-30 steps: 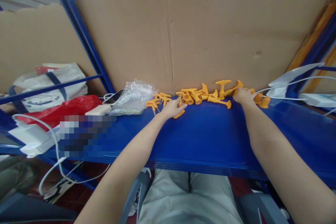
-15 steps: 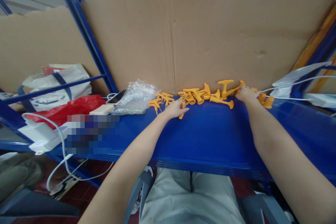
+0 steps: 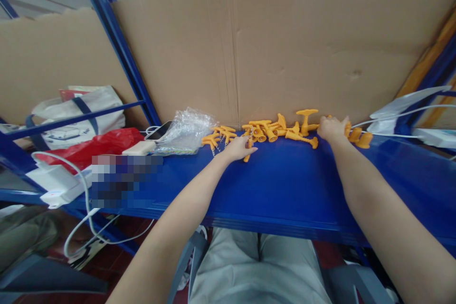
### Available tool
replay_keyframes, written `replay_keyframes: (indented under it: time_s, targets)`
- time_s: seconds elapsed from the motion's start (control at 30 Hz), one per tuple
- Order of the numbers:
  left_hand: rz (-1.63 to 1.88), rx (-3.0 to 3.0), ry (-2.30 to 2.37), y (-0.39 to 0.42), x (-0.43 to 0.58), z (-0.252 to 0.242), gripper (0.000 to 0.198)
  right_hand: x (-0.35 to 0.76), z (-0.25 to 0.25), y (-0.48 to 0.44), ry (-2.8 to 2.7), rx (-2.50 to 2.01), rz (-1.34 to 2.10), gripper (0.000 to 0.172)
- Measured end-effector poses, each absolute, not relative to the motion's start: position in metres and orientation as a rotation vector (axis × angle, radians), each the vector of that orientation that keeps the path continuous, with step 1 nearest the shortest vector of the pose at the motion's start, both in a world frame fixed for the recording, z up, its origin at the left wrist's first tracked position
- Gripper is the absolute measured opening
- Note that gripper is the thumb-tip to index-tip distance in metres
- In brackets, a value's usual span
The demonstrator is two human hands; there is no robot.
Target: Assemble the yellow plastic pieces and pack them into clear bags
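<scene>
Right hand (image 3: 331, 128) slides a touch leftward, nearer an upright T-shaped piece (image 3: 307, 123); left hand (image 3: 238, 148) keeps its spot, fingers curled on an orange handle (image 3: 246, 158), long axis toward the bench's (image 3: 278, 190) near edge; right fingers hidden, can't tell; orange caps (image 3: 364, 140) sit rightward; tote bag (image 3: 103, 99) print unreadable.

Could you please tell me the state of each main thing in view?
Bare left hand: curled around orange plastic handle
Bare right hand: curled, grip unclear
Orange plastic T-handled piece: standing upright
Second orange T-handled piece: lying down
Red plastic bag: crumpled
Clear plastic bag: crumpled
Dark flat phone: partly covered
</scene>
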State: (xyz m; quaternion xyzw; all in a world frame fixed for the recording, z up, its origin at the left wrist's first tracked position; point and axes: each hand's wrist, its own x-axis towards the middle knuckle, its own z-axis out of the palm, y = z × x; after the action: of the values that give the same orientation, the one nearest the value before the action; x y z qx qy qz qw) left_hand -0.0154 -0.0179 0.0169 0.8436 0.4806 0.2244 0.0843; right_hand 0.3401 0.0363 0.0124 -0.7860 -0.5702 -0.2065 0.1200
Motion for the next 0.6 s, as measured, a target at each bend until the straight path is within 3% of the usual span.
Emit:
replay_keyframes:
  time_s: [0.3, 0.6]
  targets:
    - [0.618, 2.452, 1.396, -0.021, -0.015, 0.017, 0.024, 0.338, 0.017, 0.02, -1.699, -2.329, -0.585, 0.037]
    - [0.549, 2.444, 1.338, -0.023, -0.016, 0.017, 0.024, 0.352, 0.004, 0.025, -1.68, -2.318, -0.513, 0.045]
